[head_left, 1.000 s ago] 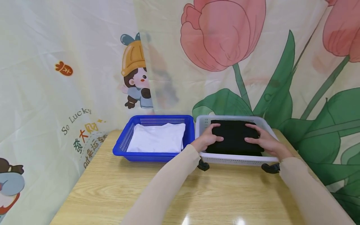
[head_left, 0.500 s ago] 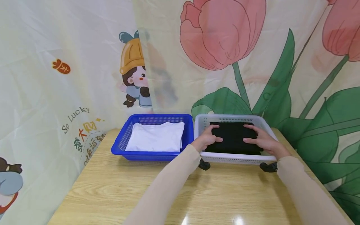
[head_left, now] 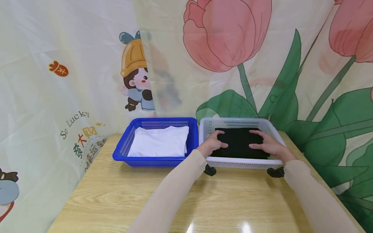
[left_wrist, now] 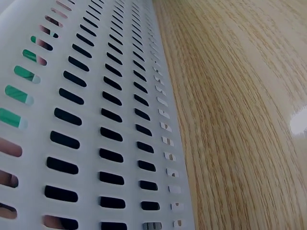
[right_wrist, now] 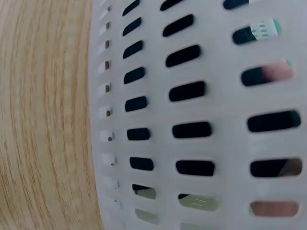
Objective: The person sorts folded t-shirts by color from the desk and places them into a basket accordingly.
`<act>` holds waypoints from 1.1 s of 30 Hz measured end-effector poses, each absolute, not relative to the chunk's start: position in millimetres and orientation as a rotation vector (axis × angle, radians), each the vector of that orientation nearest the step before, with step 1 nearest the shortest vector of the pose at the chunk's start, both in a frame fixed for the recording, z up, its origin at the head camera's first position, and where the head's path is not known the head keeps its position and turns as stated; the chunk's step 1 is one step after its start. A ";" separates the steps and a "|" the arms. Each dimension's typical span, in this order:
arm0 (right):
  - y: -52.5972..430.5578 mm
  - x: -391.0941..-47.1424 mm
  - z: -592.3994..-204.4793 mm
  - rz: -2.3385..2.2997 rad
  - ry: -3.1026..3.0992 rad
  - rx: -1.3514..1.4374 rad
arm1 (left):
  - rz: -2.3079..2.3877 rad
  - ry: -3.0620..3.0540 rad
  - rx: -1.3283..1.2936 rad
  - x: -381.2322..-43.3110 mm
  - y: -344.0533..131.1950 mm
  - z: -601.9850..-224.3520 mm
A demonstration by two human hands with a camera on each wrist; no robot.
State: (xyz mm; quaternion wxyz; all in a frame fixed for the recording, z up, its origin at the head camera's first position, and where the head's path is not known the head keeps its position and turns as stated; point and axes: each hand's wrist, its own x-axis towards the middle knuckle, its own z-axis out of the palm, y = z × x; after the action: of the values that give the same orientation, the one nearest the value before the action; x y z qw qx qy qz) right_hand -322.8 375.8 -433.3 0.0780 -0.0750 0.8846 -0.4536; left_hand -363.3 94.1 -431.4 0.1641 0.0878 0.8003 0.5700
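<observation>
A folded black cloth (head_left: pixel 237 142) lies inside the white basket (head_left: pixel 247 162) at the right of the head view. My left hand (head_left: pixel 212 144) holds its left side, thumb and forefinger lying over the top. My right hand (head_left: pixel 269 146) holds the opposite side in the same way, its thumb pointing inward. The other fingers of both hands are hidden by the cloth and the basket. Through the slots in the left wrist view, dark cloth (left_wrist: pixel 62 166) and bits of skin show behind the basket wall. Dark cloth (right_wrist: pixel 192 130) also fills most slots in the right wrist view.
A blue basket (head_left: pixel 157 161) with a folded white cloth (head_left: pixel 158 142) stands directly left of the white one. Both rest on a wooden table (head_left: pixel 233 197) against a printed fabric backdrop (head_left: pixel 172 58). Black wrist-camera mounts hang by the white basket's front wall.
The black cloth has sunk a little lower into the white basket, with both hands going down along with it. The head view has shifted slightly; the blue basket stays put.
</observation>
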 end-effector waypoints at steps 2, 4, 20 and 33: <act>375.8 -323.8 -433.3 -1.334 2.654 -0.228 | 1.618 2.277 0.240 -363.6 93.3 -431.4; 376.5 -324.0 -433.6 -1.305 2.661 -0.224 | 1.604 2.275 0.228 -362.3 92.6 -430.1; 375.7 -320.9 -432.5 -1.203 2.620 -0.139 | 1.534 2.300 0.200 -361.5 94.5 -427.8; 376.3 -319.6 -431.2 -1.191 2.573 -0.159 | 1.472 2.311 0.170 -363.5 94.1 -431.0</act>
State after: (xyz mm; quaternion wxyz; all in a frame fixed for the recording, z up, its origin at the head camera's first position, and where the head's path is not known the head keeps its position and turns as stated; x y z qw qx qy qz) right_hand -319.6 376.3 -431.2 0.1503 -0.0552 0.8958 -0.4146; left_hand -363.5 94.1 -431.0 0.1968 0.0608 0.8253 0.5258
